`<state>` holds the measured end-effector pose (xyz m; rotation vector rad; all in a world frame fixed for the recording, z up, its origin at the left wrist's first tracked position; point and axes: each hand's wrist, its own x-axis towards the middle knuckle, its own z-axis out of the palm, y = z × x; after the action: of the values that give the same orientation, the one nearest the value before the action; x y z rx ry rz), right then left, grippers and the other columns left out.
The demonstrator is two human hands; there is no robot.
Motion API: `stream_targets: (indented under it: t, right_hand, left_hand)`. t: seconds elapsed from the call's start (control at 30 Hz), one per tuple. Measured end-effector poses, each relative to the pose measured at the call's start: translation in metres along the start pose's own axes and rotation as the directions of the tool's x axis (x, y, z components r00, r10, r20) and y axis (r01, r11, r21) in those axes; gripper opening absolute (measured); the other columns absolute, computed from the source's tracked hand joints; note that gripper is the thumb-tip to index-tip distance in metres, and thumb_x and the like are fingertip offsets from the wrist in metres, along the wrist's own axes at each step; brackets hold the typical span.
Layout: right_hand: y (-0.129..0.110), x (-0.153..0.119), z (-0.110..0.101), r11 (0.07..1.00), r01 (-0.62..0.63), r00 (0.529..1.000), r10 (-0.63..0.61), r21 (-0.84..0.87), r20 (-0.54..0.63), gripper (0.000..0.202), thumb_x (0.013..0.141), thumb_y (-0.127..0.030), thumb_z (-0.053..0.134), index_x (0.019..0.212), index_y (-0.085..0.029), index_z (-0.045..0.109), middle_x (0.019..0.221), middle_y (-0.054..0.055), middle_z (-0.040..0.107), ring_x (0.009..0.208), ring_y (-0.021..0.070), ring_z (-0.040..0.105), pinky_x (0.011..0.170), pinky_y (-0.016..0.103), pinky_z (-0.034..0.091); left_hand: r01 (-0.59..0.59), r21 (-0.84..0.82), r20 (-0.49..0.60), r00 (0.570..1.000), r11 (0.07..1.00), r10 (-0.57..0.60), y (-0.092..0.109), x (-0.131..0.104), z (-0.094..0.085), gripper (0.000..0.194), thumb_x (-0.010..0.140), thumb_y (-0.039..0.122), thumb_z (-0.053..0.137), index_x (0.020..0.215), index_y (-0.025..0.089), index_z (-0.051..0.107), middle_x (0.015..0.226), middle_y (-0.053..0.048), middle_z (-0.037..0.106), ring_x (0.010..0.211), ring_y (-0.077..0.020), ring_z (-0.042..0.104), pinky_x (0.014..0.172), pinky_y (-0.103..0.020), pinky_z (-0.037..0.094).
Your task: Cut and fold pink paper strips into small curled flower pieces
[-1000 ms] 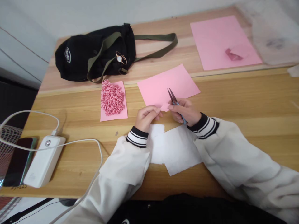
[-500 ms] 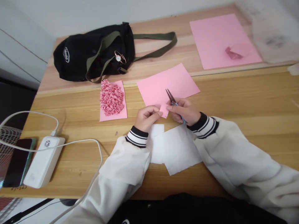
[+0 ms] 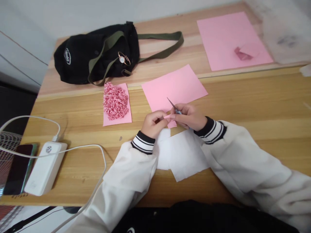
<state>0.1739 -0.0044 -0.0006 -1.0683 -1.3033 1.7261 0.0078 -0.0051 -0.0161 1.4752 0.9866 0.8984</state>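
Observation:
A small piece of pink paper is pinched in the fingertips of my left hand. My right hand has a pair of scissors tucked in it, the blades pointing up and to the left, the handles mostly hidden by the fingers. Its thumb and a fingertip also touch the pink piece from the right. Just beyond the hands lies a larger sheet of pink paper. Two white papers rest on the table below my wrists, partly under my sleeves.
On the left, a pink card bears a heap of pink curly bits. A black bag with a watch on it lies behind. A power bank, cable and phone sit at left; another pink sheet at back right.
The small pink piece has turned and dropped slightly between my fingers. The scissors have swung left, their blades now looking closed together. My right hand has moved slightly left.

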Motion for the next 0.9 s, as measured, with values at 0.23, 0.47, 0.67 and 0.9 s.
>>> stream_targets:
  t: [0.23, 0.47, 0.67, 0.9]
  right_hand:
    - [-0.0007, -0.0005, 0.0013, 1.0, 0.005, 1.0, -0.005, -0.022, -0.009, 0.032, 0.071, -0.038, 0.071, 0.071, -0.014, 0.05, 0.036, -0.01, 0.039, 0.029, 0.0024, 0.028, 0.029, 0.015, 0.018]
    - [0.0046, 0.0003, -0.0021, 0.997, 0.044, 0.999, -0.043, 0.065, -0.014, 0.023, 0.075, -0.031, 0.065, 0.073, -0.015, 0.049, 0.037, -0.011, 0.039, 0.028, 0.0032, 0.029, 0.028, 0.015, 0.02]
    - [0.006, 0.0005, -0.0028, 0.995, 0.038, 0.999, -0.035, 0.087, -0.032, 0.021, 0.076, -0.031, 0.063, 0.074, -0.016, 0.049, 0.037, -0.011, 0.04, 0.028, 0.0036, 0.029, 0.028, 0.016, 0.02]
    - [0.0038, -0.0005, -0.0011, 0.998, 0.033, 0.999, -0.032, 0.047, -0.019, 0.031, 0.076, -0.043, 0.064, 0.074, -0.015, 0.05, 0.036, -0.01, 0.039, 0.028, 0.0037, 0.028, 0.028, 0.017, 0.02]
  left_hand:
    - [0.002, -0.034, -0.008, 1.0, 0.999, -0.002, 0.0016, 0.0005, -0.0001, 0.023, 0.072, 0.029, 0.061, 0.055, 0.015, 0.055, 0.054, 0.001, 0.052, 0.055, -0.0105, 0.046, 0.055, -0.025, 0.036]
    - [-0.006, -0.091, -0.042, 0.999, 0.996, 0.002, 0.0065, 0.0015, -0.0021, 0.02, 0.07, 0.026, 0.062, 0.054, 0.015, 0.058, 0.054, 0.001, 0.054, 0.053, -0.0098, 0.047, 0.054, -0.024, 0.036]
    - [-0.008, -0.116, -0.118, 0.993, 0.993, -0.005, 0.0062, 0.0027, -0.0013, 0.019, 0.069, 0.025, 0.064, 0.053, 0.015, 0.059, 0.051, 0.001, 0.054, 0.051, -0.0095, 0.046, 0.054, -0.023, 0.036]
    - [0.014, -0.186, -0.258, 0.964, 0.982, -0.062, 0.0028, 0.0048, 0.0005, 0.017, 0.066, 0.026, 0.065, 0.054, 0.016, 0.061, 0.047, 0.003, 0.054, 0.047, -0.0083, 0.046, 0.051, -0.022, 0.037]
